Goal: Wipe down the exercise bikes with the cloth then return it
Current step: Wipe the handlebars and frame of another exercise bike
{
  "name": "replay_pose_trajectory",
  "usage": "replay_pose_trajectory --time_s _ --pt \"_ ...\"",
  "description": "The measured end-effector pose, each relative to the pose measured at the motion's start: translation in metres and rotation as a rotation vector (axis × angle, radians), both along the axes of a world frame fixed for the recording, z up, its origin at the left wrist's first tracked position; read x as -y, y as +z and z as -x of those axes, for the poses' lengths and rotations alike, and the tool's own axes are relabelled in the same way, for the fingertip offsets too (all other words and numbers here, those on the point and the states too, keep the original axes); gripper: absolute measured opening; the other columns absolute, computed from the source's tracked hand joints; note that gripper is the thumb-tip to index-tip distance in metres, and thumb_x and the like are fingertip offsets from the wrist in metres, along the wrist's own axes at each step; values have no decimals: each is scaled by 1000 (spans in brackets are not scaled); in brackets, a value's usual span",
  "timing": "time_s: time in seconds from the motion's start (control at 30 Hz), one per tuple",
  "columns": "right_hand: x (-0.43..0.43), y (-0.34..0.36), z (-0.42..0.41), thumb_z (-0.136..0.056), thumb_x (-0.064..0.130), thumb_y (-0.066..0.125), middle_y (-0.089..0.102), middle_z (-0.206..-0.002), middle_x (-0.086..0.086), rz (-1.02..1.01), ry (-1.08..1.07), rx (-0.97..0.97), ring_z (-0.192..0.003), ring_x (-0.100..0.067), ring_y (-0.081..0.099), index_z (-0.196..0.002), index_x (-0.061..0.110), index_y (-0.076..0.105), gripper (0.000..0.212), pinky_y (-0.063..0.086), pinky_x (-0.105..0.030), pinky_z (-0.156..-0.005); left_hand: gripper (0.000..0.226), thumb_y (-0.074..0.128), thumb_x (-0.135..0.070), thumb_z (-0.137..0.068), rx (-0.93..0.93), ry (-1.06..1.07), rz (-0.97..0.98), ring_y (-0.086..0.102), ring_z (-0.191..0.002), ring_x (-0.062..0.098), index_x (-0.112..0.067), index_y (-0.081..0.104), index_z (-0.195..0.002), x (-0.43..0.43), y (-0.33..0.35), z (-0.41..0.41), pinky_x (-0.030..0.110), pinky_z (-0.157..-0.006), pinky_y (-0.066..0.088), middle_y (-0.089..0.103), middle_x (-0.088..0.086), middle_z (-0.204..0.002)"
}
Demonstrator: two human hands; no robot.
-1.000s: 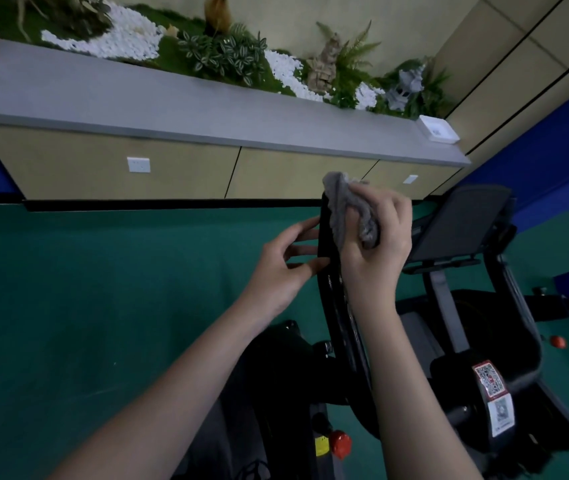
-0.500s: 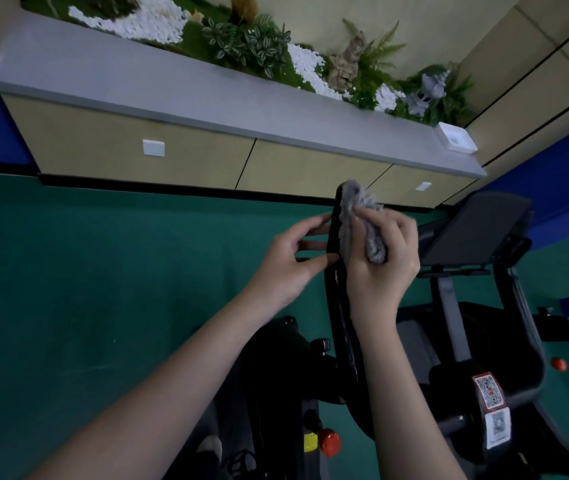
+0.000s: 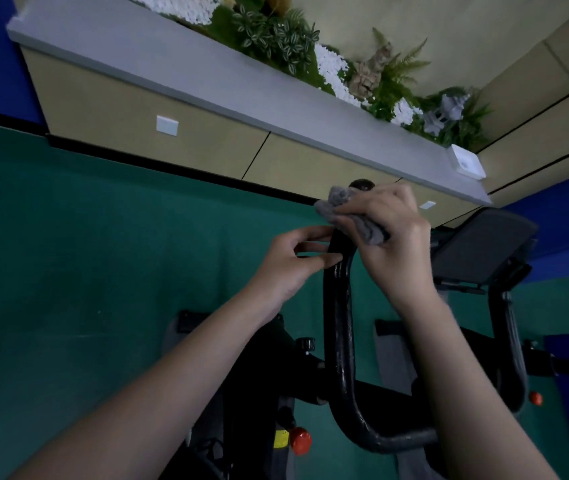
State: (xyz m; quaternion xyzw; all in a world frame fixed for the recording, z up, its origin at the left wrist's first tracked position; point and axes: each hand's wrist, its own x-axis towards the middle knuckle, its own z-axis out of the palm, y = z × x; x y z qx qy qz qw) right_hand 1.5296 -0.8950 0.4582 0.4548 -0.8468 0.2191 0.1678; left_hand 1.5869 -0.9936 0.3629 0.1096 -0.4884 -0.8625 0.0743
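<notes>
A black exercise bike stands below me, its curved left handlebar (image 3: 337,327) rising up the middle of the view. My right hand (image 3: 392,242) grips a crumpled grey cloth (image 3: 348,211) and holds it against the handlebar's top end. My left hand (image 3: 290,263) touches the bar just below the cloth, fingers lightly curved around its left side. The bike's dark console screen (image 3: 480,247) sits to the right. Red knobs (image 3: 299,441) show on the frame below.
A long beige cabinet with a grey top (image 3: 206,84) runs along the wall ahead, carrying plants and white pebbles (image 3: 331,69) and a small white box (image 3: 466,161). Green carpet (image 3: 85,271) covers the floor. Blue wall padding (image 3: 567,216) stands at the right.
My view has tilted and moved closer, showing the handlebar from the side. The right hand has slid the cloth up to the bar's tip. My left hand stays on the bar.
</notes>
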Motion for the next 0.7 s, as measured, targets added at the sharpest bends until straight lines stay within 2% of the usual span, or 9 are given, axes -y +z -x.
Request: replay_pose_trajectory --time_s 0.1,0.2,0.3,0.37,0.47,0.6,0.7 --pt "3 7 11 -86 10 71 69 -88 -5 -14 29 -25 -88 -30 58 -87 4 74 7 39 -18 -83 32 72 1 -76 21 12 -33 64 -91 9 -25 67 -93 -3 0 -1 22 -90 49 70 0 -91" --pt "0 -1 6 -86 9 70 67 -89 -7 -19 5 -33 -91 -30 56 -88 3 73 7 36 -14 -86 30 72 1 -76 29 13 -56 64 -87 1 -24 67 -93 -4 -1 0 17 -88 48 70 -3 -89" --pt "-9 -15 -6 -86 9 68 68 -90 -7 -11 0 -13 -91 -32 57 -87 2 73 9 38 -19 -88 30 72 0 -76 34 18 -52 62 -81 -7 -25 66 -92 -4 -1 0 15 -85 48 68 -7 -86" --pt "-9 -15 -5 -86 8 69 68 -91 -7 48 -15 -9 -90 -30 58 -87 2 73 7 40 -21 -86 31 72 2 -76 33 17 -57 64 -85 -3 -20 67 -96 -5 -1 0 16 -86 49 69 -4 -88" --pt "-2 -15 -1 -87 4 69 65 -93 -4 147 -70 -60 -90 -26 56 -88 3 73 4 39 -17 -85 34 70 6 -75 24 18 -75 66 -92 9 -13 66 -103 -6 1 -1 20 -90 50 71 5 -95" --pt "-9 -36 -24 -85 3 68 61 -91 -1 163 -108 -45 -89 -26 56 -88 1 72 6 40 -17 -87 32 68 8 -77 25 31 -15 63 -81 1 -7 65 -105 -4 2 -2 15 -80 50 67 0 -87" --pt "-11 -36 -33 -87 2 64 66 -91 -9 321 -187 38 -87 -28 59 -87 -1 70 7 45 -25 -82 29 68 6 -79 33 17 37 63 -84 3 -15 66 -99 -3 2 -2 16 -79 52 68 0 -89"
